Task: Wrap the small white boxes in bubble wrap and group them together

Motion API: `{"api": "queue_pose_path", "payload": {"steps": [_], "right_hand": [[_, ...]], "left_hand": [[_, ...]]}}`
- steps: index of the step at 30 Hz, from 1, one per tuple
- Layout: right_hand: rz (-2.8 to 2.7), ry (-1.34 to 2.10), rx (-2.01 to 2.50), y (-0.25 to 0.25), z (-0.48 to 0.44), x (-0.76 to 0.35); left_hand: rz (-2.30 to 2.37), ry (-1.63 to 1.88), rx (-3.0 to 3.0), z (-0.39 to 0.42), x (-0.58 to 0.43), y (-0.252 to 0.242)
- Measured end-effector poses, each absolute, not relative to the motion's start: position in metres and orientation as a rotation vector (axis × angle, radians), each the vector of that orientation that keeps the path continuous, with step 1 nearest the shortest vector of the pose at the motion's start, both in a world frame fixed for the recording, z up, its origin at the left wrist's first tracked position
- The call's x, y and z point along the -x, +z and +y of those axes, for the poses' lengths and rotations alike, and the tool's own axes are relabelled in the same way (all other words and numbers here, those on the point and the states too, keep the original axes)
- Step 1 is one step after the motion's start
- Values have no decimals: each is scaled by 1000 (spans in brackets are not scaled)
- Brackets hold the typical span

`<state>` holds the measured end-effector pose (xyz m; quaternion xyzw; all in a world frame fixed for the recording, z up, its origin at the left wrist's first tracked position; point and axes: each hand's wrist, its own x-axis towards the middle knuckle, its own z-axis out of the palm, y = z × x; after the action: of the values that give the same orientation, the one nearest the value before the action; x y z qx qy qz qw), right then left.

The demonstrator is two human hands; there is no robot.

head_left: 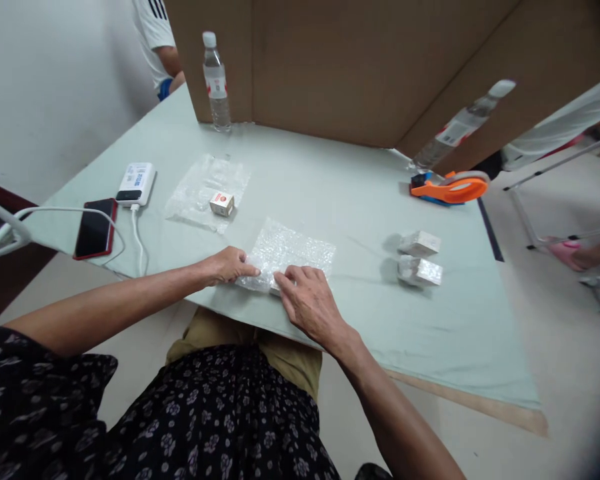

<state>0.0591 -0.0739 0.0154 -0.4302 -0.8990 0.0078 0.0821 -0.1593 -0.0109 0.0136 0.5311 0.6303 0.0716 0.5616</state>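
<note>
A sheet of bubble wrap [295, 247] lies on the table in front of me. My left hand [234, 265] pinches the near left part of the wrap between thumb and fingers. Over the near edge, my right hand [307, 293] presses down with its fingers curved on a small box [275, 289], which is mostly hidden under the hand and the wrap. Farther left, another small white box with an orange label [222, 204] rests on a second sheet of bubble wrap [200, 187]. To the right stand two boxes wrapped in bubble wrap, one behind [423, 243] and one in front [425, 272].
An orange tape dispenser [450, 189] lies at the right edge. Two water bottles [217, 87] [455, 130] stand by a tall cardboard panel [320, 67]. At left are a phone [96, 229], a white power bank [137, 183] and its cable. Other people are partly visible beyond the table.
</note>
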Motion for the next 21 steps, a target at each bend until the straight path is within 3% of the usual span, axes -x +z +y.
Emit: {"api": "queue_pose_path", "payload": {"steps": [8,21], "right_hand": [[-2712,-16,1246,18,-70,-59],[-2748,4,1231,20,-65,-58]], "left_hand": [[1519,383,-1551,-12,141,3],[1400,540,-976,-25,118,4]]}}
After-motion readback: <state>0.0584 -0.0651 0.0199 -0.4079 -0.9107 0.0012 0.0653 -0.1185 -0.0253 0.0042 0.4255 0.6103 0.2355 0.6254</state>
